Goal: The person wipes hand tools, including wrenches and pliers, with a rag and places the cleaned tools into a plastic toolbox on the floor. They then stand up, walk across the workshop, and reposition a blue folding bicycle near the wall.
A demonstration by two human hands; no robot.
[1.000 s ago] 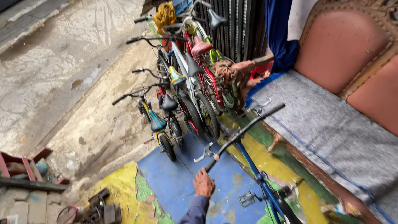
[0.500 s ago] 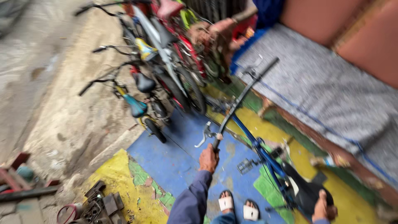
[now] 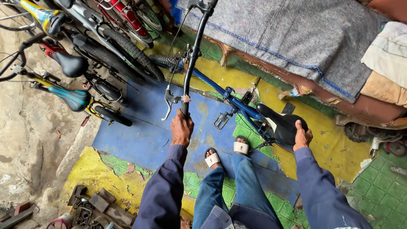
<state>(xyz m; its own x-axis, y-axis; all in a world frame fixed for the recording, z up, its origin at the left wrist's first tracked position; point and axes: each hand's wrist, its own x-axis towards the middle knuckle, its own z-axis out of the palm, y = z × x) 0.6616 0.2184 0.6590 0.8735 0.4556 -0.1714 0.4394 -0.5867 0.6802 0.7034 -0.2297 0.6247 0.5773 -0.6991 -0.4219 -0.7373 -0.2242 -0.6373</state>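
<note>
**Blue bicycle held at bar and saddle on a painted floor**

Painted concrete floor [image 3: 140, 140], its blue, yellow and green coat flaking, carries everything here. Along its far edge runs a grey blanket [image 3: 296, 38] spread over a worn brown couch. At upper left stands a row of parked bicycles [image 3: 106, 46], tyres and saddles packed close together.

Nearer, the blue bicycle [image 3: 220, 91] stands just ahead of the person's sandalled feet, its front wheel pointing toward the parked row. Its black handlebar [image 3: 193, 55] stretches up the view, and the black saddle [image 3: 282, 125] sits low at right.

The left hand [image 3: 181, 129] is clenched around the near grip, beside the brake lever [image 3: 168, 101]. The right hand [image 3: 302, 135] rests on the rear of the saddle, fingers curled over it.

As a judgement: the bar could swing, since only one end is held, and tip the frame into the parked bicycles. The pedal [image 3: 220, 121] hangs near the shins and could catch a leg.
</note>
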